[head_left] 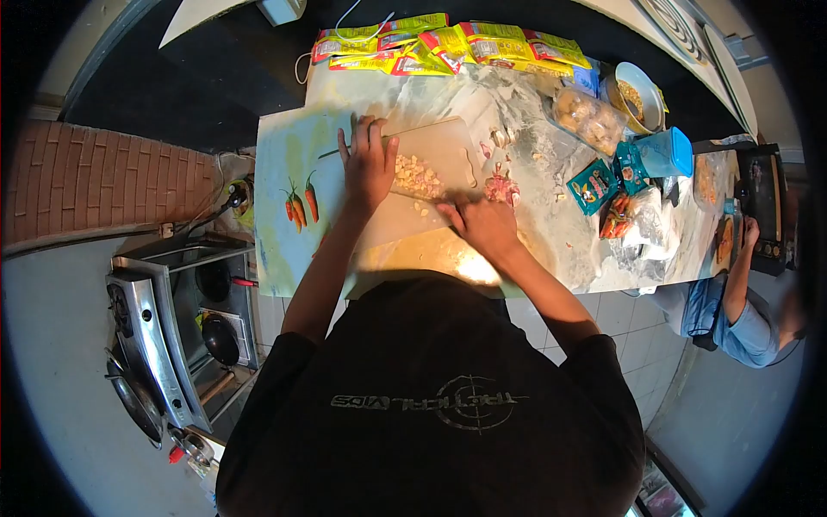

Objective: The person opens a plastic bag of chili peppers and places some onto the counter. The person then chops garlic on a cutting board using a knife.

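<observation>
A person in a black shirt [431, 362], seen from above, works at a marble-patterned table [556, 250]. A pale chopping board [435, 138] lies in front of them, with a heap of small, pale yellow chopped pieces [418, 175] near its middle. The right hand [487, 226] is closed around the handle of a knife [422, 196], whose blade points left along the near side of the heap. The left hand [370, 165] is open, palm down and fingers spread, at the left of the heap; whether it touches the blade cannot be told. A few loose bits lie just below the knife. To the left of the board are red and orange chillies [299, 207] with green stems. Just right of the board sits a small reddish pile [501, 187], too blurred to identify. Yellow packets [452, 47] line the back of the table. Toward the right stand a bowl [662, 108], a clear plastic box [590, 121] of round brown food, a blue-lidded container [668, 153], green packets [593, 187] and a bag of chillies [616, 217]. At the far right, another person's hand [751, 231] is raised near the table's end. A stove [159, 336] stands at the left.
</observation>
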Motion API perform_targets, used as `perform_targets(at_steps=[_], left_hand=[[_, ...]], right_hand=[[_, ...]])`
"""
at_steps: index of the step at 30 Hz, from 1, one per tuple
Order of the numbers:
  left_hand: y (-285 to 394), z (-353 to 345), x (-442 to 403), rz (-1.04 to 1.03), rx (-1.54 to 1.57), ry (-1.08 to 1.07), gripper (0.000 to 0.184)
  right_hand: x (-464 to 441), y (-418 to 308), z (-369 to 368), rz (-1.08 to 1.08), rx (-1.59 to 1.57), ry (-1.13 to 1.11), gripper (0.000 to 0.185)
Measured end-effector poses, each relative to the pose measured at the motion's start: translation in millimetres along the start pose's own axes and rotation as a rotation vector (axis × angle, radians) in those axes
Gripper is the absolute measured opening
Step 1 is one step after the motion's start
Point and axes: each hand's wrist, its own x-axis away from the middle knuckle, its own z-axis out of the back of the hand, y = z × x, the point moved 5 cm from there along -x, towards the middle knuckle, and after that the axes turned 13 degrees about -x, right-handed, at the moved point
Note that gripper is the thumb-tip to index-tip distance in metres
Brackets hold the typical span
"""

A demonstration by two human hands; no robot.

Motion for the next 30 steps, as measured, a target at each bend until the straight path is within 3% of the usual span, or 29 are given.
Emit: perform_targets(at_steps=[14, 17, 19, 21, 23, 30], left_hand=[[-4, -5, -23, -0.054, 0.014, 0.015, 0.034], [-16, 11, -17, 0.057, -0.007, 0.061, 0.030], [-32, 30, -6, 0.239, 0.160, 0.306, 0.029], [-38, 23, 14, 0.251, 0.123, 0.265, 0.031], [-37, 4, 31, 0.132, -0.122, 0.010, 0.040], [-33, -3, 47, 0.226, -0.178, -0.062, 0.045]], right_hand=[[-26, 10, -3, -0.018, -0.028, -0.057, 0.057], [-25, 13, 1, -0.065, -0.082, -0.043, 0.058], [-31, 19, 6, -0.077, -0.144, 0.030, 0.059], [-34, 21, 0, -0.117, -0.120, 0.024, 0.060], [-36, 20, -5, -0.150, -0.096, 0.011, 0.060], [-30, 13, -7, -0.140, -0.171, -0.014, 0.061]])
